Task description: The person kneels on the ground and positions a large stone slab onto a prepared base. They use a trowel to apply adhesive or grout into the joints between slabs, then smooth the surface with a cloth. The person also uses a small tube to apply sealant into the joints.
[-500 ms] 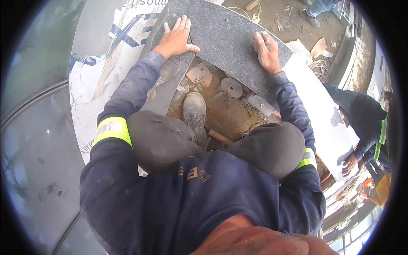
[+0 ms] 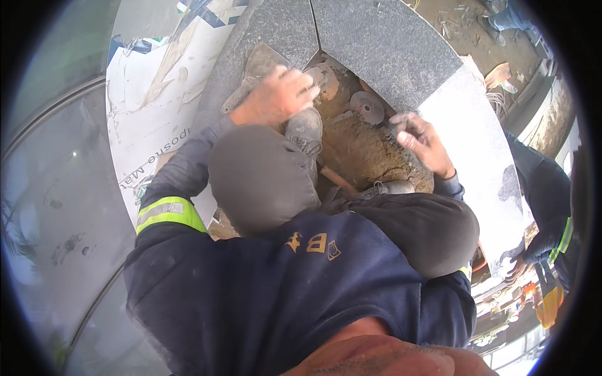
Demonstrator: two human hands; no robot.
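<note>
My left hand (image 2: 276, 95) hovers, blurred, by my left shoe (image 2: 303, 131), its fingers bent and apart. My right hand (image 2: 419, 141), fingers loosely curved and apart, is raised near the right edge of the hollow, holding nothing. Dark speckled slabs (image 2: 382, 44) meet at a narrow seam above the hollow; the right one is sunlit toward the right. In the hollow (image 2: 351, 153) are a round grinding disc (image 2: 367, 108), a reddish broken piece (image 2: 323, 81) and a wooden handle (image 2: 337, 180).
A white printed sheet (image 2: 147, 109) and grey glossy panels (image 2: 50, 225) lie left. A co-worker (image 2: 539, 194) bends at the right, hand (image 2: 516, 271) at a pale edge. Another person's leg (image 2: 511, 22), cables (image 2: 495, 100) and debris are at upper right.
Both my hands have left the slabs' upper part and moved down toward me. My knees have shifted, the left one rising. The view has shifted, so the slabs appear higher.
</note>
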